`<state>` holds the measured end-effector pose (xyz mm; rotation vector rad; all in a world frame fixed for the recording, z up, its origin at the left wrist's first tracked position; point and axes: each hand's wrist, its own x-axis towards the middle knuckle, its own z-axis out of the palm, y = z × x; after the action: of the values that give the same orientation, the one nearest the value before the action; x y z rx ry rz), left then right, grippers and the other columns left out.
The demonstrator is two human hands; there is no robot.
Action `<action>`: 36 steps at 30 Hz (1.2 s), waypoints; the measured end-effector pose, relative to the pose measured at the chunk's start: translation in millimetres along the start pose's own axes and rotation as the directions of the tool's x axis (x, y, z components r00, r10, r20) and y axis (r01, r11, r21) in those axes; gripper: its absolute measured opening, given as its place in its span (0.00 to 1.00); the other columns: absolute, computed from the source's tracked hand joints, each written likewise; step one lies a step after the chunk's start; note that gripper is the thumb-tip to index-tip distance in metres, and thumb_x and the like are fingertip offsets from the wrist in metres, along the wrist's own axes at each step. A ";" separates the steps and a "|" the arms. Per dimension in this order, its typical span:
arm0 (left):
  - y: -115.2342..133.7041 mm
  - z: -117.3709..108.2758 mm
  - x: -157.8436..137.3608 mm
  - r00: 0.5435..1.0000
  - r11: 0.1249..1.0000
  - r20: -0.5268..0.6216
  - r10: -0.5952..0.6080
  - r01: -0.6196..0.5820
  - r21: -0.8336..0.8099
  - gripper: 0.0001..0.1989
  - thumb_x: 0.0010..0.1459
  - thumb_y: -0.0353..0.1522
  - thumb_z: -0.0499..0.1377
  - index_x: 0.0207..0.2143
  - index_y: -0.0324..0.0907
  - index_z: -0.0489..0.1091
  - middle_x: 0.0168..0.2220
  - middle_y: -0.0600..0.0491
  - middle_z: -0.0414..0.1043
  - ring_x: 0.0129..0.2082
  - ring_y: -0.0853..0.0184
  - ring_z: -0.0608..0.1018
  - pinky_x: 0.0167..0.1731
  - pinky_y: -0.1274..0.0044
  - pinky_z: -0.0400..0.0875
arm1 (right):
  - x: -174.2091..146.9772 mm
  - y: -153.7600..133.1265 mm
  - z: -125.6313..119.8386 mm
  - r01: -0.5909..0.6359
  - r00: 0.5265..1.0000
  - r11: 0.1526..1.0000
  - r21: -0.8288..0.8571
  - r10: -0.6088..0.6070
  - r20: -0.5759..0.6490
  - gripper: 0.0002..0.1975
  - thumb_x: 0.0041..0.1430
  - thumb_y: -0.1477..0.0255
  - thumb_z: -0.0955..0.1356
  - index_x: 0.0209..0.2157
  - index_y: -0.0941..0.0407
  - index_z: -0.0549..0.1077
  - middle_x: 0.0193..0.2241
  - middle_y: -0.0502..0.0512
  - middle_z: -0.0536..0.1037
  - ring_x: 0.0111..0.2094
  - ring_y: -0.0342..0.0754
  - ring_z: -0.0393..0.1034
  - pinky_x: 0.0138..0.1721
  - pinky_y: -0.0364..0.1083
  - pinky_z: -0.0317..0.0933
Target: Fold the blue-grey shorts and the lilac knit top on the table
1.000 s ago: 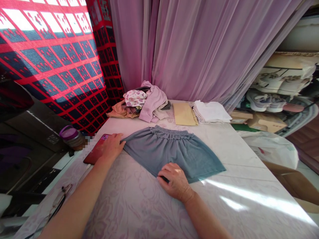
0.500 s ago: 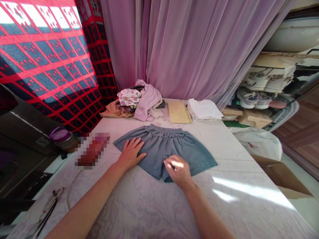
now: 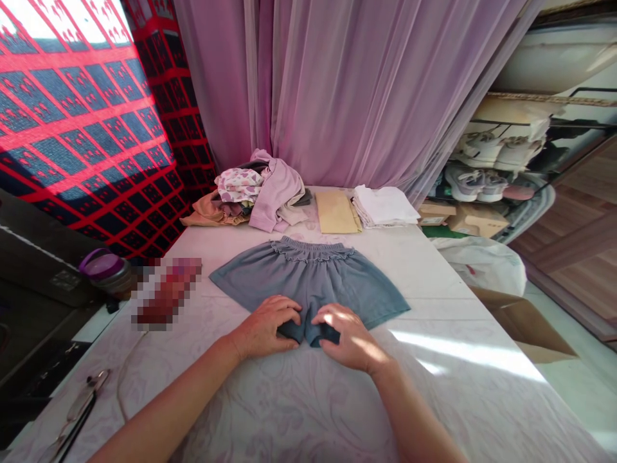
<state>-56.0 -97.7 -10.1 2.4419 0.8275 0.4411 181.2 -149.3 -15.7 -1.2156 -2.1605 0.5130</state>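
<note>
Blue-grey fabric shorts with a gathered, ruffled waistband [image 3: 318,276] lie spread on the pale, floral-patterned bench [image 3: 279,405]. The bare left hand [image 3: 264,326] and bare right hand [image 3: 353,335] touch the leg hems, each grip's thumb and fingers apart.

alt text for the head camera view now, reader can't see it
A person's left hand and right hand touch the leg hems of blue-grey shorts spread on a pale patterned tabletop. Behind lie a heap of clothes, a folded yellow cloth and a white folded stack, before a purple curtain.
</note>
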 end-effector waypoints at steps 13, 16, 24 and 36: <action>7.0 9.4 -5.8 1.000 1.000 -0.005 -0.015 0.015 0.021 0.06 0.50 0.32 0.64 0.33 0.46 0.72 0.55 0.50 0.70 0.55 0.60 0.71 0.61 0.63 0.54 | 0.3 -11.1 11.6 0.035 0.999 0.989 -0.144 -0.030 0.038 0.07 0.53 0.76 0.70 0.31 0.49 0.78 0.32 0.49 0.78 0.36 0.45 0.69 0.42 0.46 0.59; 12.9 9.9 -4.2 0.999 0.999 -0.041 -0.022 0.023 0.023 0.12 0.49 0.35 0.65 0.37 0.46 0.71 0.54 0.49 0.70 0.55 0.60 0.71 0.61 0.63 0.54 | 0.7 -10.1 13.4 0.009 0.998 0.990 -0.143 0.001 0.068 0.06 0.53 0.74 0.71 0.31 0.49 0.79 0.32 0.49 0.78 0.37 0.46 0.69 0.43 0.46 0.58; 18.9 19.0 5.4 0.997 0.998 -0.076 0.021 -0.017 0.055 0.07 0.52 0.33 0.64 0.36 0.47 0.73 0.48 0.52 0.73 0.50 0.62 0.72 0.60 0.63 0.54 | 1.5 -6.9 8.9 -0.061 0.996 0.996 -0.070 0.065 0.058 0.07 0.51 0.76 0.71 0.33 0.51 0.76 0.35 0.49 0.78 0.39 0.46 0.70 0.44 0.46 0.59; 26.8 16.6 16.6 0.977 0.994 -0.192 0.095 -0.084 0.065 0.02 0.56 0.29 0.60 0.33 0.45 0.72 0.42 0.53 0.75 0.45 0.65 0.73 0.49 0.70 0.62 | -0.1 0.2 -11.9 -0.155 0.983 0.956 -0.249 0.175 0.060 0.14 0.51 0.78 0.66 0.40 0.51 0.74 0.41 0.51 0.76 0.45 0.49 0.67 0.49 0.48 0.57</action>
<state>-23.3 -111.5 -6.1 2.5243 0.8210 0.7089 189.3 -148.8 -7.0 -1.5436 -2.2522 0.3792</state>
